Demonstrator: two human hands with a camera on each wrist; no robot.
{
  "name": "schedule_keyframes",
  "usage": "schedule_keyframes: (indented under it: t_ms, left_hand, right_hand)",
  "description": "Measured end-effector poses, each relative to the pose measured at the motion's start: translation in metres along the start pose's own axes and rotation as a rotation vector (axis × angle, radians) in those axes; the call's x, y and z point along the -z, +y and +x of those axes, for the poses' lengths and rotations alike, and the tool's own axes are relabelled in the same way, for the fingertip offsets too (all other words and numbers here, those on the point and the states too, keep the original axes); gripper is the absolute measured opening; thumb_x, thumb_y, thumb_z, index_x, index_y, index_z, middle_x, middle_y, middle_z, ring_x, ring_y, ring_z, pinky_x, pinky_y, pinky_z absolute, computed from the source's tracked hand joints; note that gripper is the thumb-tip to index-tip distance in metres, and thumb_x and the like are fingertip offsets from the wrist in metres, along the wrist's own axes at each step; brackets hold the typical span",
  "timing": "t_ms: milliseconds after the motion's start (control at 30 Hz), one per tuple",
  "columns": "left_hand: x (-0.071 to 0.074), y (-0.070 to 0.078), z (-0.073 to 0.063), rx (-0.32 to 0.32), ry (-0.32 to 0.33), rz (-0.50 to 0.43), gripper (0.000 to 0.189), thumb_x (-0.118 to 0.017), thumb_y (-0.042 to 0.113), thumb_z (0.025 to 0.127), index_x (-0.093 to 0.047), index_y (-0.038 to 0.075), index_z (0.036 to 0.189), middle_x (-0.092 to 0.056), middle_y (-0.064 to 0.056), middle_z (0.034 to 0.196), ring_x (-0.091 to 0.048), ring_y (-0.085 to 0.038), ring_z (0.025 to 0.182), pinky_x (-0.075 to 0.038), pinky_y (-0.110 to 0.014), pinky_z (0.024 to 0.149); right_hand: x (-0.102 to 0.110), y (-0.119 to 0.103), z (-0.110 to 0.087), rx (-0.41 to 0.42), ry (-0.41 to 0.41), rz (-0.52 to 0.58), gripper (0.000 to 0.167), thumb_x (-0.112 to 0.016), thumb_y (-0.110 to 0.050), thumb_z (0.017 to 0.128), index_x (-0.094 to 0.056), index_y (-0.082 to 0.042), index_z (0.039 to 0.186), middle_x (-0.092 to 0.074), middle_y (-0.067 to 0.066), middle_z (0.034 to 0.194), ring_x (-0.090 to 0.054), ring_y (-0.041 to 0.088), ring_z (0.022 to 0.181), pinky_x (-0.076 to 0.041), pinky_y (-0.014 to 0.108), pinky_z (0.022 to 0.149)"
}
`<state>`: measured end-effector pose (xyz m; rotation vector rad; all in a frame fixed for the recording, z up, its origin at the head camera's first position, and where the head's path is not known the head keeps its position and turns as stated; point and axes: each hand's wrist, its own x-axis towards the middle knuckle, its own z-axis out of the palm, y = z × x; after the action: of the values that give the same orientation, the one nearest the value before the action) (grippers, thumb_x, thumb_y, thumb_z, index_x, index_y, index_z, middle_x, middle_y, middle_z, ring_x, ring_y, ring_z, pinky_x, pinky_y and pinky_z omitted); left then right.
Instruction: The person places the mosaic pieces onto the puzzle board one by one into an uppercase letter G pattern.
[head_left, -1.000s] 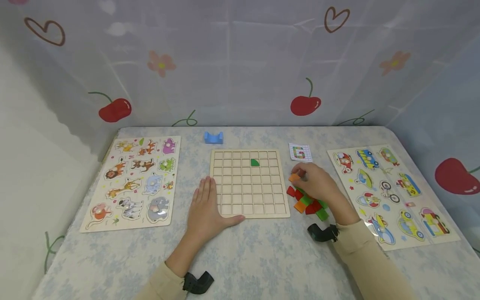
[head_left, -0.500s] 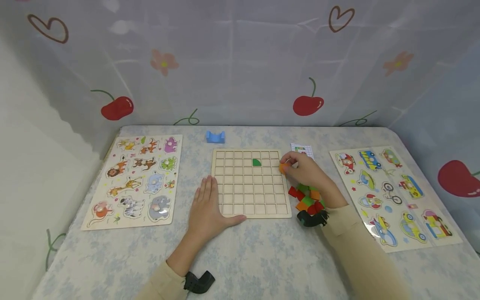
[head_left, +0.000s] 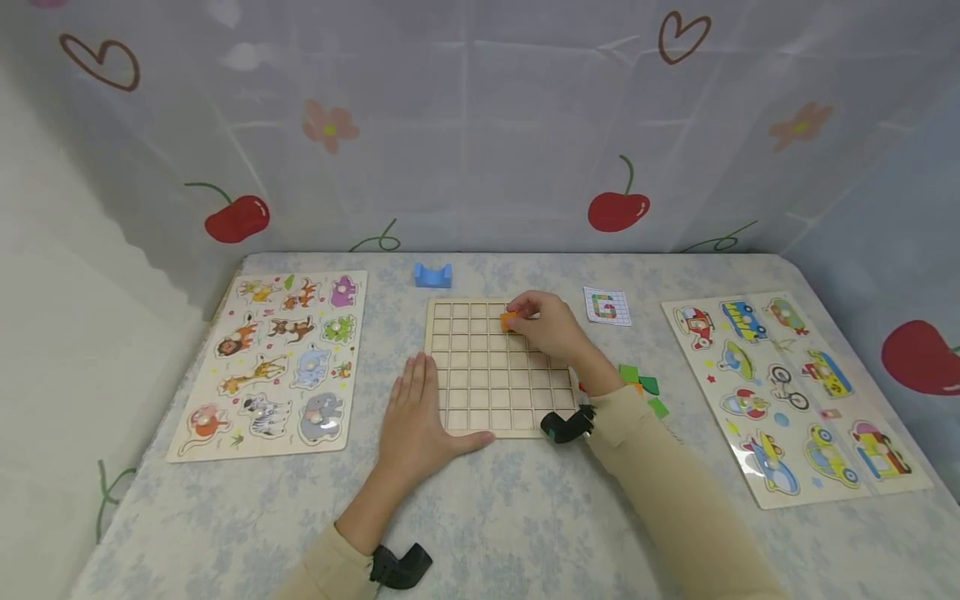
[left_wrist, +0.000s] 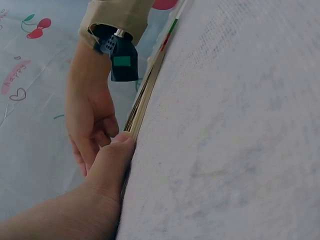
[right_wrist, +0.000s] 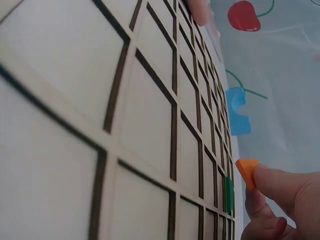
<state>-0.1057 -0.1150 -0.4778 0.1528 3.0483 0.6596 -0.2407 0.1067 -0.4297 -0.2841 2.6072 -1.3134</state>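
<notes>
A wooden grid board [head_left: 480, 375] lies mid-table. My right hand [head_left: 551, 327] pinches a small orange tile [head_left: 508, 322] between thumb and fingers over the board's upper part. In the right wrist view the orange tile [right_wrist: 247, 173] is held close over the grid, beside a green quarter-round tile [right_wrist: 229, 194] set in one cell; the hand and tile hide that cell in the head view. My left hand [head_left: 414, 421] lies flat with fingers along the board's left edge and the thumb at its front edge. That thumb [left_wrist: 116, 155] touches the board's edge in the left wrist view.
Loose green tiles [head_left: 630, 374], with others partly behind the right wrist, lie right of the board. A pattern card [head_left: 607, 307] and a blue stand [head_left: 432, 276] sit behind. An animal puzzle [head_left: 277, 367] lies left, a vehicle puzzle [head_left: 791, 392] right.
My right hand has carried the orange tile from the pile leftward, over the board to near the green tile. The left hand has stayed at the board's edge.
</notes>
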Motion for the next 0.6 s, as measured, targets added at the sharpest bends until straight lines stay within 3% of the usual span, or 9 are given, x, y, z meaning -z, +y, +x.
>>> schedule_keyframes:
  t_ms: [333,600]
  left_hand:
    - [0.000,0.001,-0.001,-0.011,0.021,0.001,0.145,-0.062,0.091,0.060,-0.007,-0.001,0.158,-0.005,-0.017,0.167,-0.003,-0.029,0.156,-0.012,-0.047,0.127]
    - [0.001,0.001,-0.001,-0.009,0.016,0.007,0.145,-0.062,0.091,0.061,-0.007,-0.001,0.158,-0.005,-0.017,0.167,-0.003,-0.029,0.156,-0.012,-0.047,0.127]
  right_hand:
    - [-0.019,-0.010,0.003,-0.007,0.044,-0.175,0.017,-0.066,-0.026,0.096,-0.065,-0.016,0.110,-0.066,0.003,0.100,-0.060,0.021,0.090,-0.049,0.036,0.079]
    - [-0.020,-0.012,0.000,0.025,0.022,-0.237,0.023,-0.067,-0.026,0.095,-0.068,-0.014,0.115,-0.063,0.005,0.108,-0.059,0.022,0.099,-0.051,0.038,0.083]
